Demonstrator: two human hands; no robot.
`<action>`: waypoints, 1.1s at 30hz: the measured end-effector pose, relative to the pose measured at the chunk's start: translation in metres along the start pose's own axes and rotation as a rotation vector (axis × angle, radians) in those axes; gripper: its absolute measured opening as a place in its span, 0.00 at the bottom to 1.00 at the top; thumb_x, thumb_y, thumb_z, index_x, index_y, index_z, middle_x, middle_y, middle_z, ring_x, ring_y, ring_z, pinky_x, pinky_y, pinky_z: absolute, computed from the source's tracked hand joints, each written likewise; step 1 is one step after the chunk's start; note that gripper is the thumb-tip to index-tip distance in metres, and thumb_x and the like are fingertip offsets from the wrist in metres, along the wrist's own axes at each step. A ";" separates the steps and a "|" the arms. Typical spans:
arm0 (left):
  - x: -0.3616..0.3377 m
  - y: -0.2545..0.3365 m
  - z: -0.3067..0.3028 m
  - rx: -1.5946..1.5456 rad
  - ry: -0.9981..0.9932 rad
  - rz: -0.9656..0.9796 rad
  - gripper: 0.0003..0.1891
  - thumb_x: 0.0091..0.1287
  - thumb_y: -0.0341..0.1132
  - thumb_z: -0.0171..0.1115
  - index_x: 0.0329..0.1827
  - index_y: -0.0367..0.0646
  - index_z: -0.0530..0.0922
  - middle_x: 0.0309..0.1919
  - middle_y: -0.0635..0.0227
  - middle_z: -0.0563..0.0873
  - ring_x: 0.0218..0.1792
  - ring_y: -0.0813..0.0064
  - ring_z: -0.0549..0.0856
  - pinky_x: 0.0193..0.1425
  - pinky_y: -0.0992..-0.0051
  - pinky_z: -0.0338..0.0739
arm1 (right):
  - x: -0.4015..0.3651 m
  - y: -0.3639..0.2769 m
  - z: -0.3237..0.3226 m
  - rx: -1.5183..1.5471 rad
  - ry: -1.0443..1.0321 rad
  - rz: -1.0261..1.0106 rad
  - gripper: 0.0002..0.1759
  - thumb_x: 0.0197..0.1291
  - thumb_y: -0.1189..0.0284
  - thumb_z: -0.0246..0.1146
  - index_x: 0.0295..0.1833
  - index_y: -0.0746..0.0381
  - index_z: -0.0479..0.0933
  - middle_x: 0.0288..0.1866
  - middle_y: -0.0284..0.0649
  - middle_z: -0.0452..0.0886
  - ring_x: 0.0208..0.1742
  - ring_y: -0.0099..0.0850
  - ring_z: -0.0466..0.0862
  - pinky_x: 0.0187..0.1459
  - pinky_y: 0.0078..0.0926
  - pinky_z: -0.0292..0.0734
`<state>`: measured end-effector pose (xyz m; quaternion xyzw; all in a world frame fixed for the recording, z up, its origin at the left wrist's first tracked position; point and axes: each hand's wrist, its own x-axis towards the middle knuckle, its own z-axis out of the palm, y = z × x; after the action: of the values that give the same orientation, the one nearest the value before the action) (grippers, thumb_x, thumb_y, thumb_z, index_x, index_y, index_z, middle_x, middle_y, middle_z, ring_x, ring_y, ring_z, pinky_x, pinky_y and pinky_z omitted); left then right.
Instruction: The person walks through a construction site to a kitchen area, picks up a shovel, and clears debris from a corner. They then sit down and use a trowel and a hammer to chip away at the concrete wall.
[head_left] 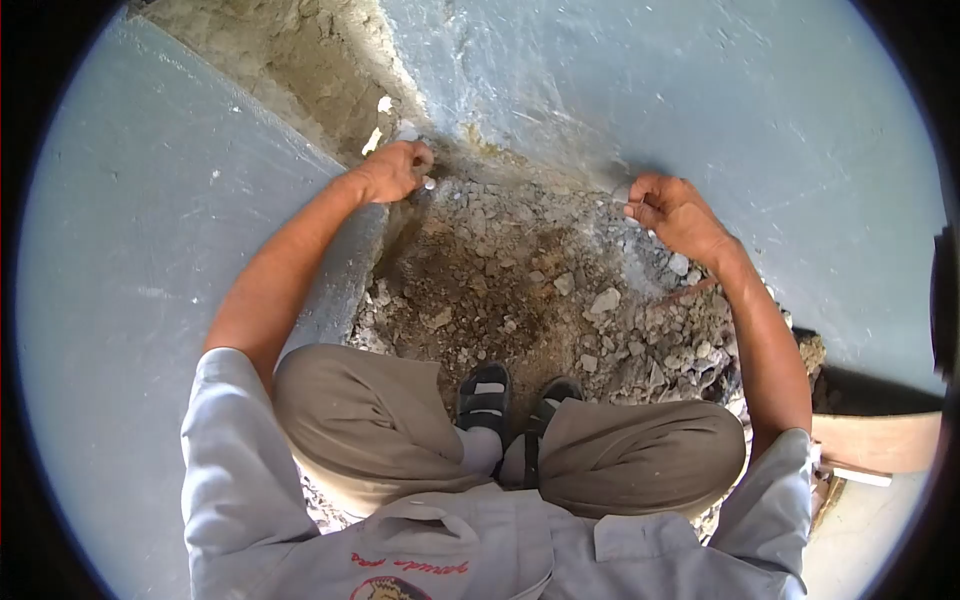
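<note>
Broken rubble [520,290] is lying against the blue wall [700,90]; the left hand [393,170] is pinching a pale fragment [428,183], the right hand [675,212] is gripping a grey chunk [622,192]

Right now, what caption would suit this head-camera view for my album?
Squatting over broken rubble, a person in sandals holds a curled left hand and right hand at its far edge.

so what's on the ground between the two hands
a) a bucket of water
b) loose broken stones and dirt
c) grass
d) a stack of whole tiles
b: a patch of broken stones and dirt spreads between the left hand and the right hand, and the sandals stand on it.
</note>
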<state>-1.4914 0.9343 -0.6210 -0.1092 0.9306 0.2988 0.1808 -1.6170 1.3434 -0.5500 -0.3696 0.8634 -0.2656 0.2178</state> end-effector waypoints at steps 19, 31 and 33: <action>-0.127 0.037 -0.027 -0.353 0.065 0.094 0.14 0.66 0.27 0.63 0.53 0.35 0.76 0.45 0.67 0.83 0.47 0.76 0.81 0.51 0.76 0.76 | -0.309 0.152 -0.001 -0.574 0.238 0.591 0.20 0.54 0.64 0.69 0.45 0.65 0.74 0.34 0.59 0.82 0.42 0.58 0.83 0.44 0.50 0.77; -0.171 0.049 -0.018 -0.302 -0.007 -0.001 0.14 0.66 0.36 0.66 0.52 0.42 0.78 0.37 0.74 0.83 0.37 0.81 0.80 0.40 0.78 0.74 | -0.362 0.187 0.041 -0.696 0.742 0.647 0.16 0.59 0.67 0.62 0.50 0.61 0.69 0.42 0.56 0.80 0.43 0.57 0.80 0.43 0.52 0.74; -0.169 0.055 -0.025 -0.250 -0.021 -0.033 0.14 0.66 0.36 0.66 0.51 0.42 0.78 0.36 0.74 0.83 0.36 0.81 0.79 0.39 0.78 0.74 | -0.376 0.191 0.050 -0.849 0.680 0.577 0.20 0.59 0.64 0.62 0.53 0.61 0.69 0.43 0.54 0.79 0.44 0.55 0.79 0.44 0.50 0.75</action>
<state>-1.3612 0.9793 -0.5064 -0.1433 0.8823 0.4104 0.1803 -1.4506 1.7243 -0.6392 -0.0699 0.9801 0.0680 -0.1729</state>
